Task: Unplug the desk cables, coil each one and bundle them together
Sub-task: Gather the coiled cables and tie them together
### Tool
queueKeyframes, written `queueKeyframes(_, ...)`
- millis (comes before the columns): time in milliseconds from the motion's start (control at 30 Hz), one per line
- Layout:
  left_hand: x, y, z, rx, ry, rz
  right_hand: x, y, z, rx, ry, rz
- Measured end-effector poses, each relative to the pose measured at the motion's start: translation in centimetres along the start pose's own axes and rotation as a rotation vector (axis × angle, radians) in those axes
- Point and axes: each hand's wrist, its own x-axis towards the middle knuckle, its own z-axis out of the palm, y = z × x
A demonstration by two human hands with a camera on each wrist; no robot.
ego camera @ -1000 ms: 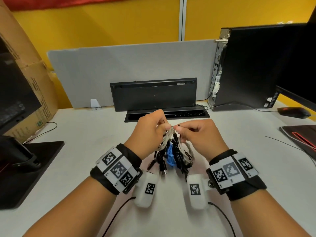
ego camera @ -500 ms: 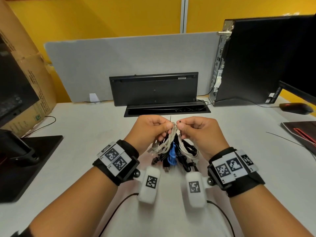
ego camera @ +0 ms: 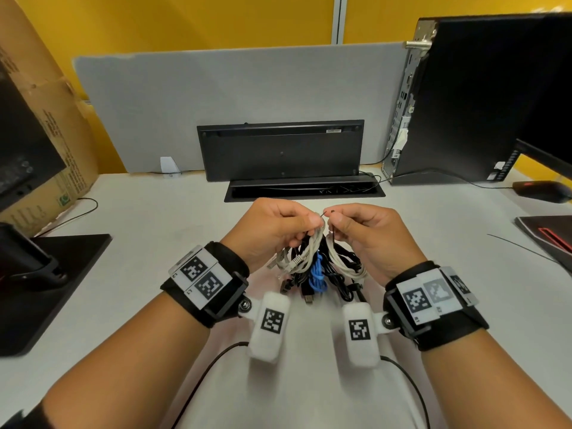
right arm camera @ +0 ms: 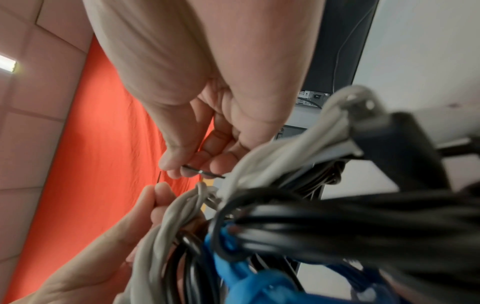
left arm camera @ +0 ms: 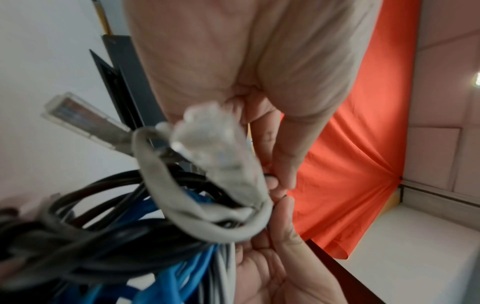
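Observation:
A bundle of coiled cables [ego camera: 315, 267], grey [ego camera: 309, 252], black and blue [ego camera: 318, 274], hangs just above the white desk [ego camera: 154, 230]. My left hand [ego camera: 315, 219] and right hand [ego camera: 334, 218] meet at its top. Each pinches one end of a thin black tie wire [ego camera: 326, 213] that runs round the coils. The right wrist view shows the tie wire [right arm camera: 202, 172] between my right thumb and finger, with the left fingertips [right arm camera: 158, 193] on its other end. In the left wrist view a grey loop [left arm camera: 197, 216] and a clear plug [left arm camera: 78, 117] hang before the palm.
A black cable box with its lid raised [ego camera: 280, 150] stands behind the hands, against a grey divider. A PC tower [ego camera: 464, 97] and mouse [ego camera: 541, 190] are at the right. A cardboard box [ego camera: 40, 119] and a black monitor base [ego camera: 46, 274] are at the left.
Both hands have stayed together on top of the bundle, and their fingers have shifted a little on the tie. A grey plug end has swung out to the left.

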Motion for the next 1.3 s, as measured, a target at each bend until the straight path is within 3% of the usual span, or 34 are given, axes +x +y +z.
queueKeyframes(1300,0.11,0.57,0.59,0.081,0.008,-0.049,0.12,-0.03,-0.75,-0.051,-0.102,-0.006)
